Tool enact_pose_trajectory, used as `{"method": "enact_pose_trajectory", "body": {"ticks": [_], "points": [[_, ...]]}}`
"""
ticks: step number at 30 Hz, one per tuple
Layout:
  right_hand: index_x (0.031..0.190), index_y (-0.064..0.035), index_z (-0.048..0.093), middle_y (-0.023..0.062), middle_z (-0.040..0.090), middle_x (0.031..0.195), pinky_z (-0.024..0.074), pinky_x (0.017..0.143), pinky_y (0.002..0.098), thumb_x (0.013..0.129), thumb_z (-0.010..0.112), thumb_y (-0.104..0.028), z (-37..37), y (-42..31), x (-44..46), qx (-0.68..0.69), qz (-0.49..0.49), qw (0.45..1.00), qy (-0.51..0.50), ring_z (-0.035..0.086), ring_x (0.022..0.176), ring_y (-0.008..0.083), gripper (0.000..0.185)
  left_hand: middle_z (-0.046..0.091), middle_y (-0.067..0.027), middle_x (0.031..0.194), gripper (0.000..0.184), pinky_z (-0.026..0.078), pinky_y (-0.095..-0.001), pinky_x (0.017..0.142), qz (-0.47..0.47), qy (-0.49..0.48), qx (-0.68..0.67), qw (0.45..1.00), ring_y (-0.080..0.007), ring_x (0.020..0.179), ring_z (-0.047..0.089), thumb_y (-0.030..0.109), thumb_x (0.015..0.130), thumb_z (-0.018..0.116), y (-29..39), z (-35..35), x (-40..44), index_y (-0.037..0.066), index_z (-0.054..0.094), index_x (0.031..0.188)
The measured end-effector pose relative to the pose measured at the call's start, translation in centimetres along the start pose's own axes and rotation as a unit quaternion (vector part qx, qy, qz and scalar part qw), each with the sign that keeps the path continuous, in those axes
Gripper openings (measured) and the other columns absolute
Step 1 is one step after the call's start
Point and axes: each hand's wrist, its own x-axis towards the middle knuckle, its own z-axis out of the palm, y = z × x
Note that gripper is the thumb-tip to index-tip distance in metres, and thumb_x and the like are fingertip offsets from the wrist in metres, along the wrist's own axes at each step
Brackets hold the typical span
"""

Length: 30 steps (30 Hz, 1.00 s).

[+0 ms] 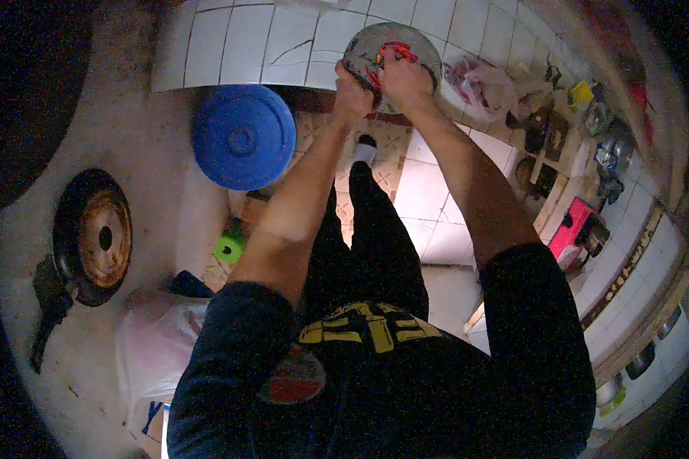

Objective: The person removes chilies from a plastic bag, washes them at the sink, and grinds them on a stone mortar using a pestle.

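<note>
A round grey bowl or dish (417,38) is at the front edge of the white tiled counter (291,46), with red pieces (398,52) in it. My left hand (354,90) is closed around something at the dish's near left side; what it holds is too small to make out. Over the dish, my right hand (406,79) has its fingers bent together at the red pieces. Whether a piece is between those fingers cannot be made out.
Left of my arms is a blue round lid (243,138). A blackened pan (92,237) hangs at the far left. Plastic bags (478,84) lie right of the dish. Further right are a pink box (573,233) and a yellow item (581,94).
</note>
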Motion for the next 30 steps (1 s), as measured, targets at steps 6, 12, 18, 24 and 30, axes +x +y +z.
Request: {"method": "enact_pose_trajectory", "body": {"ticks": [6,12,18,24,30], "points": [[0.114,-0.0059,0.047,0.0226,0.065,0.084,0.0536,0.07,0.0502,0.087,0.054,-0.034,1.7,1.3,0.1,0.02,-0.003,0.999,0.039,0.064,0.081,0.0433,0.04,0.041,-0.0384,0.12,0.085,0.038,-0.0472,0.098,-0.041,0.006,0.002,0.999,-0.0493,0.113,0.046,0.008,0.073,0.061,2.0,-0.7,-1.1,-0.008,0.003,0.134],[0.118,-0.0059,0.045,0.0238,0.065,0.086,0.0527,0.074,0.0509,0.088,0.053,-0.034,1.3,2.1,0.8,0.0,-0.091,0.995,0.04,0.064,0.083,0.0428,0.042,0.047,-0.0361,0.116,0.081,0.038,-0.0458,0.097,0.045,0.043,-0.04,0.997,-0.0481,0.111,0.048,0.004,0.071,0.059,-3.9,1.9,1.8,-0.009,0.007,0.132],[0.121,-0.0066,0.045,0.0227,0.065,0.089,0.0525,0.075,0.0502,0.088,0.054,-0.037,0.8,1.3,1.4,-0.004,0.003,1.0,-0.028,0.064,0.087,0.0405,0.045,0.046,-0.0346,0.118,0.083,0.038,-0.0431,0.099,0.122,0.032,-0.04,0.991,-0.0459,0.112,0.048,0.001,0.069,0.058,-4.6,2.1,1.9,-0.009,0.006,0.133],[0.118,-0.0059,0.052,0.0254,0.064,0.091,0.0495,0.079,0.0507,0.085,0.056,-0.043,1.4,4.4,2.1,0.178,-0.012,0.98,0.093,0.062,0.091,0.043,0.05,0.049,-0.033,0.117,0.082,0.039,-0.0435,0.099,-0.036,0.053,0.074,0.995,-0.0451,0.112,0.049,0.001,0.07,0.058,0.8,0.5,-0.8,-0.01,0.006,0.132],[0.117,-0.0054,0.051,0.0263,0.064,0.089,0.0512,0.074,0.0509,0.086,0.054,-0.042,0.4,2.4,0.9,0.043,-0.008,0.996,0.072,0.063,0.085,0.0435,0.048,0.048,-0.0339,0.117,0.08,0.041,-0.0451,0.096,0.05,0.026,-0.116,0.992,-0.0464,0.11,0.05,0.003,0.071,0.06,-3.4,2.3,2.0,-0.01,0.008,0.13]]}}
